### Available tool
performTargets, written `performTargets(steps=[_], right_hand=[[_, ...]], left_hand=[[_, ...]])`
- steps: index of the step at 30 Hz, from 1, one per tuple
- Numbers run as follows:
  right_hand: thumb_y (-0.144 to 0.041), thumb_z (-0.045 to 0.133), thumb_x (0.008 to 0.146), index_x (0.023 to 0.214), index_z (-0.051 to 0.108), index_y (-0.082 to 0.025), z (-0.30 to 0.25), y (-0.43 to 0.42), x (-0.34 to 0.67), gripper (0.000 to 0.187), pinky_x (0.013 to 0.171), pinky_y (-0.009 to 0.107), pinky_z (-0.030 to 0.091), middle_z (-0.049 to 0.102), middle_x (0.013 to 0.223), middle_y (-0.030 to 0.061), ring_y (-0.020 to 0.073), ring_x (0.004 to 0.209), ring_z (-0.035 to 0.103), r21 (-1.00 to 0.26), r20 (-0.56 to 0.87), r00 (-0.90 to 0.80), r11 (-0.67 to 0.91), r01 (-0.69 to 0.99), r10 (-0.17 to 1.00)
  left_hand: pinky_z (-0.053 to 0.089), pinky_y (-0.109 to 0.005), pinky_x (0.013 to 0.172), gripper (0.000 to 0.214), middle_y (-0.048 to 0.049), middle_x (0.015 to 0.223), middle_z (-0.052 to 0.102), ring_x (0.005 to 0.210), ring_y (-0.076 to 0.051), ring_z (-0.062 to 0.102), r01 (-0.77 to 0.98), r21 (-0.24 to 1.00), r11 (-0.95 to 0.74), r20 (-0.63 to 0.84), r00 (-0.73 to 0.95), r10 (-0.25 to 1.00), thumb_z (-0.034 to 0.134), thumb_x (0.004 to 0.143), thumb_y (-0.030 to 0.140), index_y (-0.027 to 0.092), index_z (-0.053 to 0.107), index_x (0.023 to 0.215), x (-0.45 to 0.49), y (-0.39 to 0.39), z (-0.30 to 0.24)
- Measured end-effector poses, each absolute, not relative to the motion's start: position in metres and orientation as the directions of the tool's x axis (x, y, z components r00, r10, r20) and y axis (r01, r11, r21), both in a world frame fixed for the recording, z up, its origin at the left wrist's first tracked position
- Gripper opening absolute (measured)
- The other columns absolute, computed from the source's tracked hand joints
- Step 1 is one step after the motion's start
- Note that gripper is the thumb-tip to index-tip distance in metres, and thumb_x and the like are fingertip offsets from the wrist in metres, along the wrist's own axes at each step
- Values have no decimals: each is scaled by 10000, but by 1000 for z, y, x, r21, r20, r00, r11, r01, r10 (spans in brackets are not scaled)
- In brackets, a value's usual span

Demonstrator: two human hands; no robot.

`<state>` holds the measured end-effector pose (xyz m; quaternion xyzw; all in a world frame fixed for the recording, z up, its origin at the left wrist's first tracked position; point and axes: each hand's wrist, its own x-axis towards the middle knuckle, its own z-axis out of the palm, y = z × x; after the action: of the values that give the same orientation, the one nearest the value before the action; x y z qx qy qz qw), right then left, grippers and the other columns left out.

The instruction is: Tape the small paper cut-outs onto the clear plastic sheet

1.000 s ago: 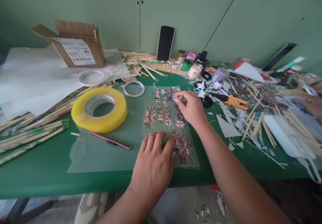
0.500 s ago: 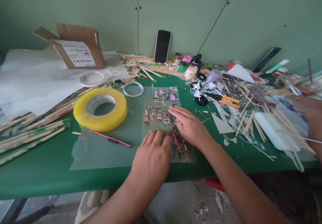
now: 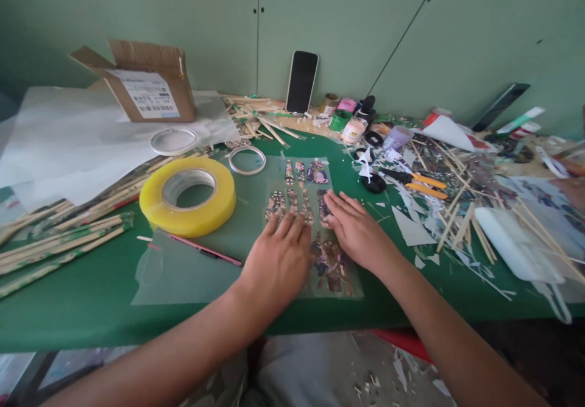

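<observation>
A clear plastic sheet [image 3: 192,285] lies flat on the green table, with several patterned paper cutouts [image 3: 317,173] on it. My left hand [image 3: 278,251] rests palm down over the middle of the sheet, fingers stretched onto the lower ends of the middle-row cutouts. To its right, my right hand [image 3: 359,229] lies with fingers extended, the fingertips on a dark cutout [image 3: 323,209] at the sheet's right side. Below and between the hands shows a larger figure-like printed piece [image 3: 331,264]. Neither hand grips anything; what is under the palms is hidden.
A big yellow tape roll [image 3: 187,197] and a pink pencil [image 3: 205,250] lie left of my hands. Behind stand a cardboard box [image 3: 153,96] and a phone [image 3: 302,82]. Orange-handled pliers [image 3: 425,184], paper scraps and sticks lie right. Part of another person's hand [image 3: 571,191] shows far right.
My left hand has slid up the sheet onto the middle-row cutouts. My right hand has shifted slightly outward, uncovering more of the larger printed piece. The view has moved slightly.
</observation>
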<state>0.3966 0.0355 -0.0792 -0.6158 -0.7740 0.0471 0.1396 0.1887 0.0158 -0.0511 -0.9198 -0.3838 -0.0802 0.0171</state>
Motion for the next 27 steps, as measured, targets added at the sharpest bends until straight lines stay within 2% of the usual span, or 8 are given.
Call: performTargets(steps=[2,5,9,12,16,22,27], right_hand=[[-388,234,1006,1508,391,-165,-74,46,391,572,1195,514,304,394,1551,87,274,1451,337,-257,184,-216,259,931,959],[-431,283,1000,1532,331,-144,-70,69,373,606,1211,511,252,290,1599,119,290,1486,250,-241,187,-254,295,924,949],[-492,340,987,1541,303,-234,-76,98,353,612,1176,618,213,227,1625,120,361,1495,185,-195,136,-252,275,941,958],[-562,333,974,1521,328,-278,-80,111,352,616,1105,658,280,317,1584,137,401,1436,291,-174,148,-186,211,962,971],[-537,352,976,1459,427,-239,-78,123,353,573,998,625,368,481,1406,186,409,1261,448,-122,217,-141,170,978,966],[-422,366,980,1235,581,-156,-81,156,349,426,918,616,377,572,1161,207,383,1119,504,-135,373,-70,129,982,925],[-316,387,971,1094,625,-146,-73,186,360,318,915,553,393,644,1062,182,348,1046,567,-164,361,-24,89,983,932]], left_hand=[[372,-457,1107,411,-131,1403,580,1326,-291,495,695,57,-716,191,697,692,488,959,317,118,592,1304,188,1,-50],[372,-491,1105,447,-111,1435,554,1335,-296,485,696,111,-709,213,680,701,474,962,391,174,564,1343,186,-15,-56],[339,-501,1136,474,-95,1471,522,1377,-293,444,706,128,-697,237,660,713,414,979,428,199,547,1372,184,-21,-66],[332,-504,1140,481,-95,1474,519,1380,-294,440,712,120,-692,246,654,715,397,980,424,194,552,1372,185,-20,-68],[332,-504,1140,490,-95,1470,524,1378,-296,439,705,106,-702,255,663,704,389,979,420,183,552,1377,185,-20,-68],[318,-497,1151,502,-92,1473,521,1391,-288,416,703,116,-702,232,668,707,385,980,428,183,536,1392,183,-21,-68],[320,-493,1155,500,-84,1482,511,1399,-279,407,698,130,-705,230,670,706,369,986,426,188,516,1401,181,-21,-66]])
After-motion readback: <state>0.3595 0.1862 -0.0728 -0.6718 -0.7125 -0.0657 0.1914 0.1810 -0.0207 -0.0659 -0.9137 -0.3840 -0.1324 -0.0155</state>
